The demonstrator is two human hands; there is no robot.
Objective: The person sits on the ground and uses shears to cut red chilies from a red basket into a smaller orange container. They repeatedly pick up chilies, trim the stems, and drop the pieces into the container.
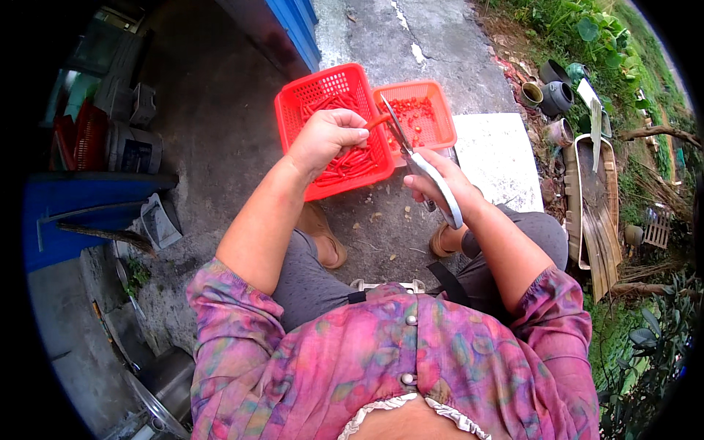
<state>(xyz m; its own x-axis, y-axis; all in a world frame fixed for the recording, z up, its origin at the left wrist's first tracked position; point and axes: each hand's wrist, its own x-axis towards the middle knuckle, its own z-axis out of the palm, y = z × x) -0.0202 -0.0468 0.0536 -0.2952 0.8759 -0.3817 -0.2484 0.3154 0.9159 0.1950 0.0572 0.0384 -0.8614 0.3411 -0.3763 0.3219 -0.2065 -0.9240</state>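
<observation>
My left hand point(328, 141) is closed, pinching a red chili pepper point(377, 122) that points to the right. My right hand point(449, 180) grips a pair of scissors point(438, 180) with pale handles. Their blades point(397, 126) stand apart at the pepper's free end. Under my left hand is a deep red plastic basket point(292, 100) with many whole red chilies point(350, 166). Beside it on the right, below the blades, a shallower light red basket point(444, 110) contains small cut chili pieces point(416, 110).
A white board point(500, 158) lies right of the baskets on the concrete ground point(381, 44). Pots point(557, 97), a long trough point(587, 198) and plants line the far right. Buckets point(136, 147) and a blue panel point(81, 220) stand left. My feet rest just below the baskets.
</observation>
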